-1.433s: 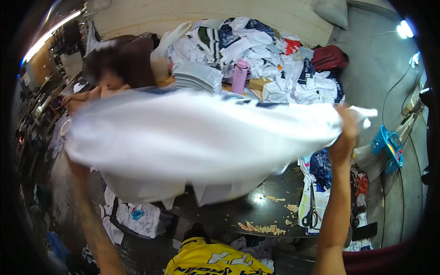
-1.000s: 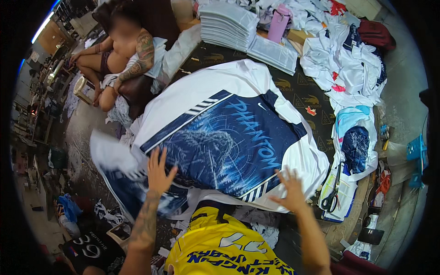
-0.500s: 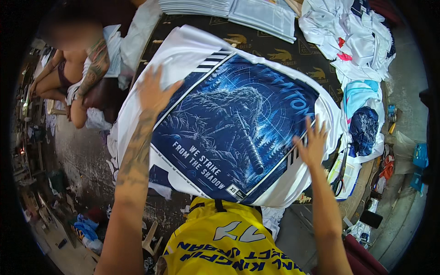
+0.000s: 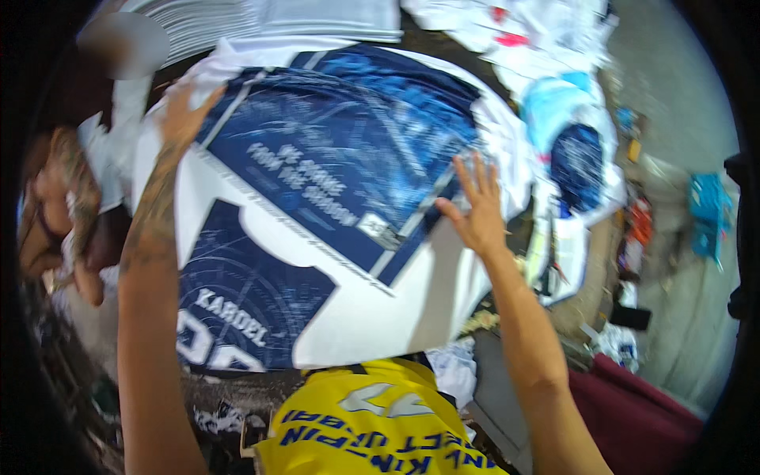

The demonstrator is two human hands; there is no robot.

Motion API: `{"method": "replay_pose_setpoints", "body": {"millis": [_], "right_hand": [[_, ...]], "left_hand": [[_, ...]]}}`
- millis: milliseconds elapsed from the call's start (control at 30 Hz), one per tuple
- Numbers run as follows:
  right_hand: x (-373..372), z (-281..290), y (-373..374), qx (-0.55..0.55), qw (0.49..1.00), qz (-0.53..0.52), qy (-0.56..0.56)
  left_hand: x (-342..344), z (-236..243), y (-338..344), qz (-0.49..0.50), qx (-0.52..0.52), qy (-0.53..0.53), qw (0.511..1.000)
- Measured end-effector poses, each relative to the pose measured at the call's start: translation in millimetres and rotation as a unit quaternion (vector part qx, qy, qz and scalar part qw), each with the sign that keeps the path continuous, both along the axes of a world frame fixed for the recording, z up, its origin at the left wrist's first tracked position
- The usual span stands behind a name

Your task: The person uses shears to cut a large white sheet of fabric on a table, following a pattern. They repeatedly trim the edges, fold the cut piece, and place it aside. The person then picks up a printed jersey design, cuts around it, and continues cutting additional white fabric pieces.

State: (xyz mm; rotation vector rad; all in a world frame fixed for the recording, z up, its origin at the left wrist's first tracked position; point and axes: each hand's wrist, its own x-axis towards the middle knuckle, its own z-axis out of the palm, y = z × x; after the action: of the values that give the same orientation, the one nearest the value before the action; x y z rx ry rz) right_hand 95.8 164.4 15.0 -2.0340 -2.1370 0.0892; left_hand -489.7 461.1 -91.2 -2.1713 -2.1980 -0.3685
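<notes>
Spread in front of me is a white cloth sheet (image 4: pixel 388 328) printed with dark blue jersey panels. The larger panel (image 4: pixel 285 119) has white lettering and pale stripes along its edges; its far part is rumpled into folds. Nearer to me, at the left, lies a second blue panel (image 4: pixel 253 289) with a curved neckline shape. My left hand (image 4: pixel 186 115) is flat, with fingers spread, on the sheet's far left part. At the larger panel's right edge, my right hand (image 4: pixel 476 207) rests with its fingers apart. Neither hand grips anything.
Stacked white sheets (image 4: pixel 317 20) lie at the far side. White cloths with red patches (image 4: pixel 522 39) are heaped at the far right. Beside the sheet on the right are a light blue cloth (image 4: pixel 550 103) and scissors (image 4: pixel 546 277). Another person (image 4: pixel 75 182) sits at the left.
The printed sheet has slid away from me, and its far part has bunched up. The second blue panel now shows near me. Both hands stay spread on the cloth; the view has shifted.
</notes>
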Motion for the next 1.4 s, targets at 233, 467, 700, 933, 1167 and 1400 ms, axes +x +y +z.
{"method": "replay_pose_setpoints", "body": {"millis": [233,467,700,933,1167,1400], "right_hand": [[146,16,-234,-0.052,0.92,-0.387,0.009],[231,15,-264,0.021,0.982,-0.187,-0.012],[263,-3,-243,-0.12,0.972,-0.201,-0.004],[271,61,-298,-0.337,0.773,-0.15,0.516],[151,60,-351,-0.608,0.738,0.078,0.283],[91,30,-299,-0.641,0.737,-0.012,0.215]], "left_hand": [[71,16,-338,0.183,0.008,-0.018,0.983],[325,83,-543,-0.225,-0.171,-0.198,0.939],[379,108,-563,-0.251,-0.233,-0.269,0.9],[365,114,-594,-0.089,-0.122,-0.363,0.92],[374,122,-597,-0.082,-0.138,-0.344,0.925],[380,115,-593,-0.125,-0.144,-0.298,0.936]]}}
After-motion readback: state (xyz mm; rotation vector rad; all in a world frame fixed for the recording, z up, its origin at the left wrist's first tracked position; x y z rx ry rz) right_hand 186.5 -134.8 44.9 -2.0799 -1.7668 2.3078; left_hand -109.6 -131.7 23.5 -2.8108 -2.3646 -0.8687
